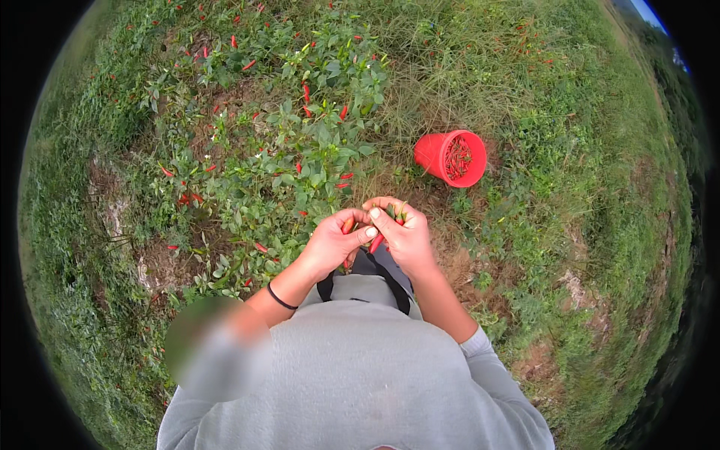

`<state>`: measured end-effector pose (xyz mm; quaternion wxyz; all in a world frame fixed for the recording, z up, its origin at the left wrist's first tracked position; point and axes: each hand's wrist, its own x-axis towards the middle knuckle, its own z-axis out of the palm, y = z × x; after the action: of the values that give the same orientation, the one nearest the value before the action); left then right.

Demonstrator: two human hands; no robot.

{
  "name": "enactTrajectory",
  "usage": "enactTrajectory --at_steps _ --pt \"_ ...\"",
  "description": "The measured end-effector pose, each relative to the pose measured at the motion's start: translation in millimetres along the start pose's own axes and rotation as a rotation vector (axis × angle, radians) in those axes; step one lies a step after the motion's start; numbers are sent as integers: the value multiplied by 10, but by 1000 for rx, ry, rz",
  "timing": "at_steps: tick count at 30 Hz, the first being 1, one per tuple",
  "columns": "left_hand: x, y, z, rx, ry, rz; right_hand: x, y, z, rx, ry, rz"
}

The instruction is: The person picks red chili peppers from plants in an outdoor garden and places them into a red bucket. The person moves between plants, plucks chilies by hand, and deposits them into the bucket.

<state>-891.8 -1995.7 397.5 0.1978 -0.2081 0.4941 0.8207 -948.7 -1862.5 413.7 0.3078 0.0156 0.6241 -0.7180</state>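
Observation:
My left hand (335, 241) and my right hand (403, 234) meet in front of my body, their fingertips close together. Red chili peppers (376, 244) with green stems stick out from the closed fingers of my right hand. Another red chili (348, 226) shows within the curled fingers of my left hand; part of it is hidden by the thumb. Ahead and to the right of my hands, a red bucket (427, 154) leans toward me on the ground, partly filled with picked red chilies (457, 158).
Leafy chili plants (322, 142) bearing red and some green fruit spread ahead and to the left. Tall thin grass (442, 67) grows beyond the bucket. Low green weeds (555, 195) cover the right side, with patches of bare soil (581, 289).

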Motion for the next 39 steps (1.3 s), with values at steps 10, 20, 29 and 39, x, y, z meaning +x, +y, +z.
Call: enactTrajectory --at_steps 10,20,29,39 --pt "-324 217 -91 -137 170 296 19 -220 165 377 133 -5" --pt "-268 179 215 -179 174 495 -87 -173 365 239 166 39" --pt "261 163 403 -253 333 342 330 -169 -643 210 213 67" --pt "1866 158 1534 -613 -50 -163 1506 702 -3287 -45 196 578"
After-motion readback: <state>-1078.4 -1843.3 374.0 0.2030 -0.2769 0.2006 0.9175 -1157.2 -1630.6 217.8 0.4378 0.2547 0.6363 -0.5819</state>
